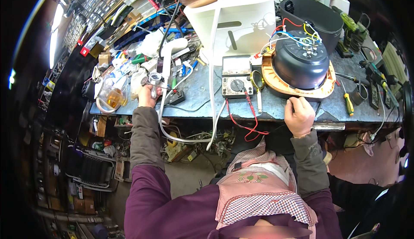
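On the left side of the bench, my left hand is closed round a silver metal fitting with round openings. A white jointed lamp arm rises just beyond it. My right hand is a loose fist at the bench's front edge, its palm side hidden. Just beyond that fist lies an upturned black round appliance pot in an orange plastic base, with coloured wires loose on top. Left of it stand an analog multimeter and a yellow-rimmed magnifying glass.
A white plastic housing and a dark grey housing stand at the back. A white tube loops over the front edge. Red test leads hang down. A yellow screwdriver lies right; a glass jar stands left among clutter.
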Demonstrator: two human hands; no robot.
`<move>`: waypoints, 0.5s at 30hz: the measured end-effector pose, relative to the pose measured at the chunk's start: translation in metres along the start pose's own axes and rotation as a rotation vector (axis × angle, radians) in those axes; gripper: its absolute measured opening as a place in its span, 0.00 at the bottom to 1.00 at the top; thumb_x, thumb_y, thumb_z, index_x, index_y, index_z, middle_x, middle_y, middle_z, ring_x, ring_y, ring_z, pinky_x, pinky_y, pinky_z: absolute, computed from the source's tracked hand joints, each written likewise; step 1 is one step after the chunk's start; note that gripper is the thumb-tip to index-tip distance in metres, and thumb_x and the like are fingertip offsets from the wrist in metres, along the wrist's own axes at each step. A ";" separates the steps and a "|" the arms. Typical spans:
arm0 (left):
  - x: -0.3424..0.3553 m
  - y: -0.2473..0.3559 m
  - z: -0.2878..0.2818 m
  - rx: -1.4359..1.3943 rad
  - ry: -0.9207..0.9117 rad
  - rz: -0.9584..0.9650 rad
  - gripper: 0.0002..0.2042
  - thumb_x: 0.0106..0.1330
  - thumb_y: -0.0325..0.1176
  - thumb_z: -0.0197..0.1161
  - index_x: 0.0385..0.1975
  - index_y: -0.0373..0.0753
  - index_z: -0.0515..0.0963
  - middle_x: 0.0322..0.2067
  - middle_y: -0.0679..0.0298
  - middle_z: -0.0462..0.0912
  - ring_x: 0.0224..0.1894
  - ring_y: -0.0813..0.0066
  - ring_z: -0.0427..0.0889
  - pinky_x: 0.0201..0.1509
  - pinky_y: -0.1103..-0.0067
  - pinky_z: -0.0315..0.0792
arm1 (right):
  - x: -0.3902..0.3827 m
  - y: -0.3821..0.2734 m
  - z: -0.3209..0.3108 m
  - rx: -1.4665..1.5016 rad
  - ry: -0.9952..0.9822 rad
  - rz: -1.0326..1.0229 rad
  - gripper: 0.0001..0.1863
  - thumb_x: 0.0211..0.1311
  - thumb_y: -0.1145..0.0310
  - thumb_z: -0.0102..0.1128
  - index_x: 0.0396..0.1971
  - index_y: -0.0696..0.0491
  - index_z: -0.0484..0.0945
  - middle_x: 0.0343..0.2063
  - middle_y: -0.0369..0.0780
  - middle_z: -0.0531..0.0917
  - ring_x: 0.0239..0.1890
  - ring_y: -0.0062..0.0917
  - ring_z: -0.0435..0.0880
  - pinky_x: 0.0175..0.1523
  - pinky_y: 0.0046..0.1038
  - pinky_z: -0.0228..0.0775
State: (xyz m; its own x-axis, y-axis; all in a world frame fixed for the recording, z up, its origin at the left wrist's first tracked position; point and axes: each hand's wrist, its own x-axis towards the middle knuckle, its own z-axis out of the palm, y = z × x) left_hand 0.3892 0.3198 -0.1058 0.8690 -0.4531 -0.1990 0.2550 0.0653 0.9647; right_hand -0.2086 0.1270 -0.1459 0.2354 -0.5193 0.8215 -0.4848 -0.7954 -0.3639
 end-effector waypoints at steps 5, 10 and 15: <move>0.030 -0.014 -0.017 0.156 -0.089 0.051 0.10 0.75 0.31 0.55 0.46 0.31 0.78 0.35 0.54 0.86 0.31 0.62 0.87 0.30 0.71 0.82 | 0.001 -0.004 0.000 -0.011 -0.010 -0.019 0.03 0.60 0.76 0.69 0.32 0.53 0.83 0.25 0.42 0.78 0.27 0.42 0.81 0.33 0.41 0.73; 0.024 -0.011 -0.004 1.090 0.102 0.444 0.21 0.67 0.44 0.61 0.41 0.27 0.84 0.41 0.36 0.88 0.43 0.42 0.89 0.49 0.55 0.79 | -0.004 -0.003 -0.004 0.005 -0.018 -0.013 0.03 0.60 0.77 0.69 0.33 0.54 0.84 0.25 0.42 0.78 0.26 0.41 0.80 0.32 0.40 0.72; -0.013 -0.012 0.028 1.374 0.123 0.560 0.20 0.68 0.43 0.58 0.41 0.30 0.86 0.45 0.34 0.86 0.53 0.32 0.84 0.58 0.47 0.75 | -0.001 0.002 -0.014 0.062 -0.064 0.028 0.03 0.59 0.76 0.70 0.31 0.55 0.84 0.26 0.43 0.79 0.30 0.41 0.82 0.35 0.41 0.74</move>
State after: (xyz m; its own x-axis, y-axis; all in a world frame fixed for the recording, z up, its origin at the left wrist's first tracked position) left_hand 0.3626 0.3002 -0.1104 0.7635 -0.5729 0.2981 -0.6451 -0.6990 0.3087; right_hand -0.2215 0.1299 -0.1410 0.2774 -0.5588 0.7816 -0.4389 -0.7974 -0.4143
